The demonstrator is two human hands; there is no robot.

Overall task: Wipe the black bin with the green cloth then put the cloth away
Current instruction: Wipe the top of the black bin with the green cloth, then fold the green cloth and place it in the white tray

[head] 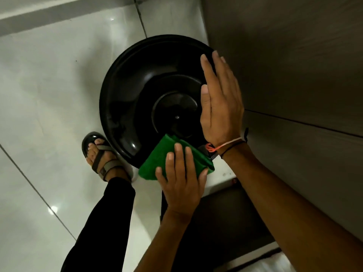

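I look straight down into a round black bin (pixel 125 99) that stands on the floor against a wall. A folded green cloth (pixel 155 161) lies over the bin's near rim. My left hand (pixel 180 183) presses on the cloth with fingers spread and the thumb around its right edge. My right hand (pixel 220 103), with thin strings at the wrist, lies flat against the bin's right rim, fingers straight and together, holding nothing. The rim under both hands is hidden.
Grey wall panels (pixel 294 65) rise right beside the bin. Glossy light floor tiles (pixel 49 95) spread to the left. My left foot in a sandal (pixel 100 154) stands just left of the bin's near side, touching its edge.
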